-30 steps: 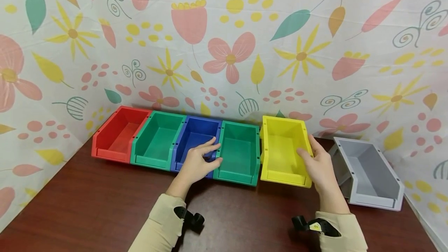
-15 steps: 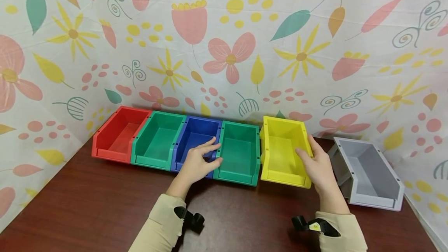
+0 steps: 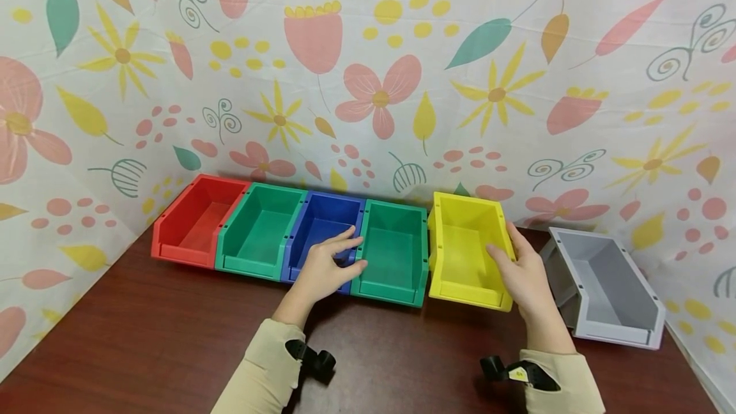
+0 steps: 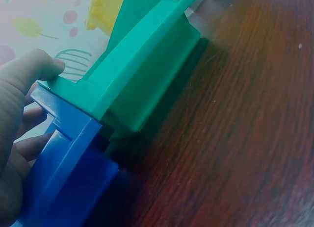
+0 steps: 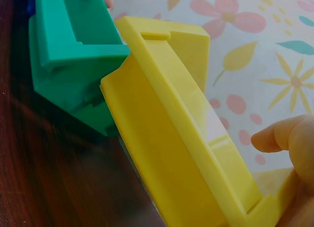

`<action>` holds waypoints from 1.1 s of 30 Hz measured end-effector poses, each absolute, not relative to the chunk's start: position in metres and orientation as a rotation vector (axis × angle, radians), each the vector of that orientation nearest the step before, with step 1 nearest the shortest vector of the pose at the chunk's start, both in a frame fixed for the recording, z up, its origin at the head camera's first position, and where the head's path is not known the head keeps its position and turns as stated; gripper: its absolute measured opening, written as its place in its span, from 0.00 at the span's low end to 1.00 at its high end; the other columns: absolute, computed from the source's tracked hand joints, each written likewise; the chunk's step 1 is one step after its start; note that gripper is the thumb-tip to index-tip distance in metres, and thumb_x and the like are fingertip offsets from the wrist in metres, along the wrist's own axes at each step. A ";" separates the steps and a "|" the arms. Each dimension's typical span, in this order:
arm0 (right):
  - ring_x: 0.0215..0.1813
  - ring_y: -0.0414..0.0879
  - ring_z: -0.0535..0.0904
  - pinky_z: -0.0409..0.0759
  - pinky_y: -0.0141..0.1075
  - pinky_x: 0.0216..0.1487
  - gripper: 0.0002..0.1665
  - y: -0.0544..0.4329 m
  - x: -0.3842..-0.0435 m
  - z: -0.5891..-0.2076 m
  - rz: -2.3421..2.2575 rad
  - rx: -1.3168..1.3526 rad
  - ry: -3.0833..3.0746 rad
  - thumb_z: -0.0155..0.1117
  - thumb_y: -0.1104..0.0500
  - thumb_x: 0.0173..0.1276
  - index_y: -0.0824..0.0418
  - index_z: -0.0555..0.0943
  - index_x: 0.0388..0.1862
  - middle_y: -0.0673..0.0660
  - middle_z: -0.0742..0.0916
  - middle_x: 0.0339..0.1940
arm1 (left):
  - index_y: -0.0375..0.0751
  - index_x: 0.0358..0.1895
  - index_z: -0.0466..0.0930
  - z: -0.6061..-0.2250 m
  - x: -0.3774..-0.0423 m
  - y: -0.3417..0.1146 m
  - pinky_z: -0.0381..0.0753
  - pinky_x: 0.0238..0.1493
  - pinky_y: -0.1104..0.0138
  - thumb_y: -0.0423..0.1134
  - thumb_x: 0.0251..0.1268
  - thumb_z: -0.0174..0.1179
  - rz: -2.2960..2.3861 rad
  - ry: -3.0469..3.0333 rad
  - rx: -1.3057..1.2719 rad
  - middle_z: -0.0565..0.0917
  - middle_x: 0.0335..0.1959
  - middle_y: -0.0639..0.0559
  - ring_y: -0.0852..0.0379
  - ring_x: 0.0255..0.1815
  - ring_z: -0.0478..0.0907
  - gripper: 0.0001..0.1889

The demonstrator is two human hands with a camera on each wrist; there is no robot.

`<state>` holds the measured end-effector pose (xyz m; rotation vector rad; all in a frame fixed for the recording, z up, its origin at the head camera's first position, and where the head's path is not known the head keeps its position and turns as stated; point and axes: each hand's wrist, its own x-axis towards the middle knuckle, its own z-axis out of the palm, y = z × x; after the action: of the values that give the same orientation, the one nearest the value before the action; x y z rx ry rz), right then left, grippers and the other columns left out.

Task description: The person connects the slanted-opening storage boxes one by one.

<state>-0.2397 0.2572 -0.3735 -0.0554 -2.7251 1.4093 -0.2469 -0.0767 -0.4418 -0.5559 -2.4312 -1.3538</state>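
Yellow storage bin (image 3: 462,235): pos. just R of 2nd green storage bin (image 3: 391,248), set slightly askew to it; narrow gap seen at front, contact at rear not confirmed. Whether base is seated on bench (image 3: 368,363) or lifted: cannot be told.
R hand (image 3: 523,270): part-closed; R side wall of yellow bin is gripped, thumb inside, fingers outside.
L hand (image 3: 324,267): part-closed; adj. walls of blue storage bin (image 3: 328,216) & 2nd green bin are pinched, fingers on blue side, thumb on green side. Pressure cannot be told.
Bin row: red storage bin (image 3: 201,222), 1st green storage bin (image 3: 261,235), blue, 2nd green, L to R, set side by side.
Grey storage bin (image 3: 609,286): placed apart at far R, angled, held by neither hand.
Yellow-bin step (judged): alignment of yellow bin w/ R end of row; row apparently steadied by L hand.
Yellow-bin next move (judged): yellow L wall to be squared to green R wall & gap closed; row to be held firm meanwhile, so no bin is displaced.
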 end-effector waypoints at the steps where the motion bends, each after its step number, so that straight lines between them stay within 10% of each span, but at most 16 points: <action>1: 0.57 0.65 0.74 0.83 0.38 0.41 0.43 0.257 -0.240 -0.374 1.407 -0.054 -2.726 0.46 0.43 0.73 0.55 0.41 0.78 0.69 0.57 0.75 | 0.42 0.56 0.80 -0.442 -0.247 -0.077 0.81 0.50 0.55 0.43 0.54 0.68 -1.350 -2.428 -0.560 0.73 0.65 0.50 0.46 0.65 0.70 0.24; 20: 0.57 0.65 0.74 0.83 0.41 0.42 0.43 0.253 -0.243 -0.373 1.384 -0.041 -2.711 0.46 0.44 0.73 0.56 0.41 0.78 0.69 0.59 0.75 | 0.43 0.58 0.79 -0.437 -0.250 -0.082 0.77 0.56 0.52 0.45 0.55 0.67 -1.340 -2.451 -0.551 0.72 0.66 0.50 0.46 0.67 0.69 0.26; 27: 0.72 0.64 0.60 0.64 0.60 0.64 0.44 0.257 -0.233 -0.361 1.288 -0.074 -2.663 0.47 0.43 0.72 0.57 0.43 0.78 0.65 0.58 0.76 | 0.47 0.68 0.68 -0.438 -0.248 -0.075 0.75 0.58 0.50 0.49 0.56 0.67 -1.439 -2.513 -0.497 0.67 0.70 0.49 0.48 0.66 0.70 0.34; 33: 0.68 0.69 0.63 0.65 0.64 0.60 0.40 0.248 -0.230 -0.349 0.988 0.066 -2.670 0.50 0.44 0.72 0.59 0.53 0.76 0.67 0.64 0.73 | 0.50 0.72 0.60 -0.431 -0.253 -0.069 0.68 0.63 0.46 0.57 0.61 0.59 -1.454 -2.645 -0.383 0.60 0.74 0.48 0.46 0.70 0.63 0.38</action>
<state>-0.2300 0.2479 -0.3490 0.0662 -2.6700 0.9883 -0.2535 -0.0692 -0.4313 -0.3834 -2.6447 -1.4539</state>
